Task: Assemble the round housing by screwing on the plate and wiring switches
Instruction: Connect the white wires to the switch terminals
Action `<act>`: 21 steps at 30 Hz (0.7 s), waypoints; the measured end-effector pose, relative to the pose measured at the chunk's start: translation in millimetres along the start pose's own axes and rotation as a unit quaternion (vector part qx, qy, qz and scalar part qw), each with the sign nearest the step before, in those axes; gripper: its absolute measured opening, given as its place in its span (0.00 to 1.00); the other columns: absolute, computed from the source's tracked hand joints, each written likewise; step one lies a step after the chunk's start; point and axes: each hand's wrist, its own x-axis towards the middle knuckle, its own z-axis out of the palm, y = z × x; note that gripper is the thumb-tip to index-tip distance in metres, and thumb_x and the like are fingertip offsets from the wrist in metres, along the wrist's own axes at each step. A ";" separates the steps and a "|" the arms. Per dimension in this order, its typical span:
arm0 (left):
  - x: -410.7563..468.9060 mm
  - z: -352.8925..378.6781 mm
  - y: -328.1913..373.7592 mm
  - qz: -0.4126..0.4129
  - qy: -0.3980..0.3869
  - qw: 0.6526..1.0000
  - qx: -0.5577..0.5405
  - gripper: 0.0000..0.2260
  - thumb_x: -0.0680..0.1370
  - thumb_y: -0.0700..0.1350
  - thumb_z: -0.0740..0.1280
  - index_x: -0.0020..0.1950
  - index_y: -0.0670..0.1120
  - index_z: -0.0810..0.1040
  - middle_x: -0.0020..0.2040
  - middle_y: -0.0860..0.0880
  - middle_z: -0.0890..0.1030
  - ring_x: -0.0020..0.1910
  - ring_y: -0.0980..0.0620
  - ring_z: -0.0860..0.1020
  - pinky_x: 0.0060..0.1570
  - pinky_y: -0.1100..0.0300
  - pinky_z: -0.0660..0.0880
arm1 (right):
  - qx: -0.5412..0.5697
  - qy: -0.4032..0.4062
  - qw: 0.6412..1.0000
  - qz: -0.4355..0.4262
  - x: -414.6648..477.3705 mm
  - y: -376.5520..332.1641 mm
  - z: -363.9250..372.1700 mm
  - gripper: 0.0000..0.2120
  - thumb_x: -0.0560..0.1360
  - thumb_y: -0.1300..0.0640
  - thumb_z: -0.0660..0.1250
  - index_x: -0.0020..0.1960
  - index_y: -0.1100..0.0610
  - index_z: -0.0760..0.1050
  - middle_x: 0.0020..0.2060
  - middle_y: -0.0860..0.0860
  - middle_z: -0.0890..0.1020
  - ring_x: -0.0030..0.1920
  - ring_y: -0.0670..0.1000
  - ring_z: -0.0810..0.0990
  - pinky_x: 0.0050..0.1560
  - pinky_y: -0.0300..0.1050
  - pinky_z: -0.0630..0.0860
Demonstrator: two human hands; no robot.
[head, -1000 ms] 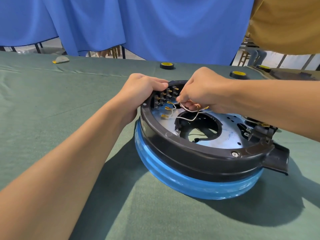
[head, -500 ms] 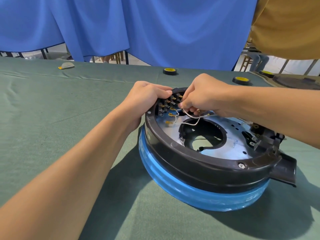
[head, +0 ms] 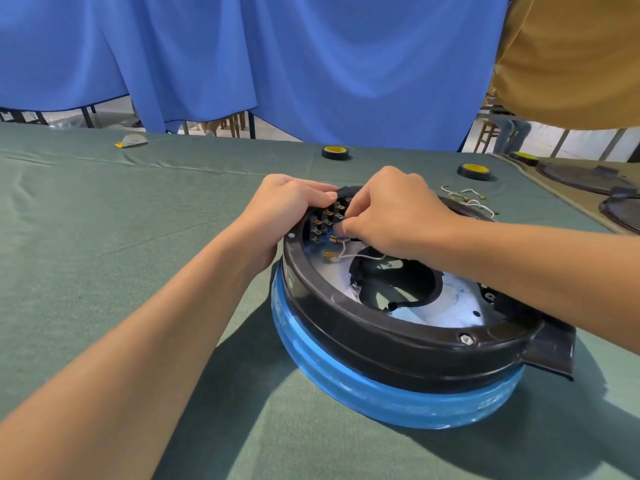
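Note:
A round black housing (head: 374,344) with a blue-wrapped lower band stands on the green cloth. Inside it lies a pale metal plate (head: 453,306) with a large central hole. At the housing's far-left rim sits a block of switches (head: 325,216) with brass terminals. My left hand (head: 284,206) grips the rim there, fingers curled over the edge. My right hand (head: 391,213) pinches a white wire (head: 360,255) at the switch terminals; the pinched end is hidden under its fingers. Two brass connectors on white wires lie loose on the plate below.
Spare white wires (head: 467,197) lie behind the housing. Two black-and-yellow tape rolls (head: 335,152) (head: 474,171) sit near the table's far edge. Dark round parts (head: 585,176) rest at the right. A person in a mustard shirt (head: 571,57) stands at the far right. A blue curtain hangs behind.
My right hand has shifted left and closer to the switch block, with the wire loop pulled shorter. The view has tilted down slightly. My left hand keeps its grip on the rim.

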 end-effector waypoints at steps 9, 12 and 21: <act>0.4 -1.2 0.6 0.001 -0.001 1.000 0.012 0.11 0.77 0.38 0.68 0.59 0.43 0.84 0.51 0.42 0.86 0.53 0.44 0.84 0.60 0.47 0.78 | 0.010 -0.011 0.999 -0.035 5.1 9.6 1.1 0.10 0.69 0.53 0.76 0.30 0.48 0.81 0.31 0.49 0.84 0.44 0.52 0.81 0.49 0.48 0.79; 0.5 -1.1 0.5 0.001 -0.001 1.000 0.008 0.11 0.77 0.38 0.69 0.58 0.43 0.84 0.52 0.42 0.86 0.53 0.43 0.84 0.61 0.47 0.77 | 0.003 -0.024 0.998 -0.059 7.3 13.4 -3.9 0.08 0.69 0.53 0.76 0.32 0.49 0.83 0.28 0.48 0.83 0.40 0.45 0.81 0.44 0.43 0.79; 0.4 -1.4 1.5 0.000 -0.004 1.000 0.013 0.12 0.77 0.38 0.69 0.59 0.43 0.84 0.52 0.42 0.86 0.54 0.43 0.84 0.62 0.47 0.77 | 0.005 -0.035 0.997 -0.064 12.4 13.3 -4.9 0.07 0.69 0.54 0.77 0.32 0.50 0.84 0.26 0.45 0.81 0.36 0.44 0.78 0.36 0.37 0.72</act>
